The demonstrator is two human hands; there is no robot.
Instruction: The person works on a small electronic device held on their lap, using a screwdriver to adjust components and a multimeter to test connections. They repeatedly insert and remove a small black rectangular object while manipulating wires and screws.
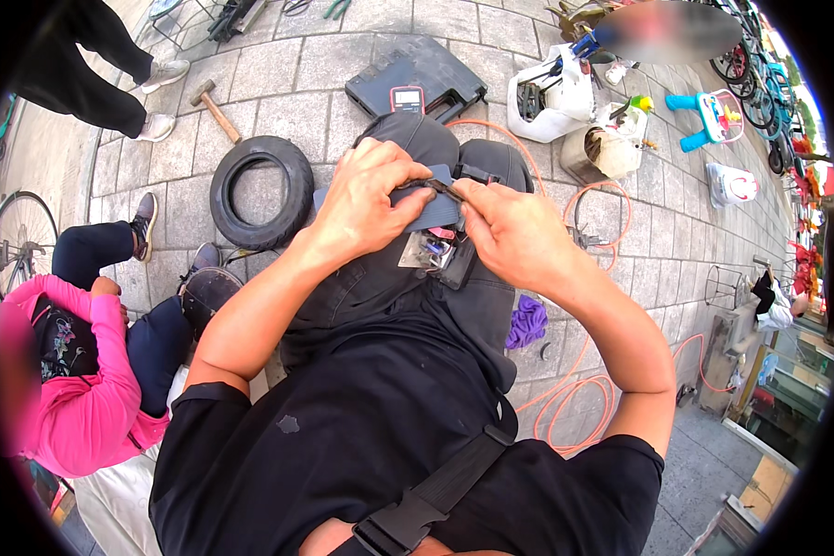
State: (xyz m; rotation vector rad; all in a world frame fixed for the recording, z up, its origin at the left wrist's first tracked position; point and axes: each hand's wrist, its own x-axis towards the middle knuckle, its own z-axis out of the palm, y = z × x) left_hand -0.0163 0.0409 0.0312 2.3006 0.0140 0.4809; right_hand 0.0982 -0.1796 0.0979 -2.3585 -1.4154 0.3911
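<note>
Above my lap, my left hand (371, 195) is closed, its thumb and fingers pinching one end of a thin dark strip (443, 188). My right hand (514, 227) grips the strip's other end, also pinched. What the strip is I cannot make out. Just beneath it shows a grey-blue ribbed flat piece (433, 215), partly hidden by my fingers. Below that, an opened black device (456, 269) with a shiny metal plate (423, 251) and coloured bits inside rests on my thighs. A black strap-like piece (480, 174) lies on my right knee.
A black tyre (218, 190) and a hammer (217, 113) lie at far left. Beyond my knees are a black tool case (371, 90) with a red meter (407, 99) and a white cut-open container (521, 82). An orange hose (612, 389) coils at right. A person in pink (102, 408) sits left.
</note>
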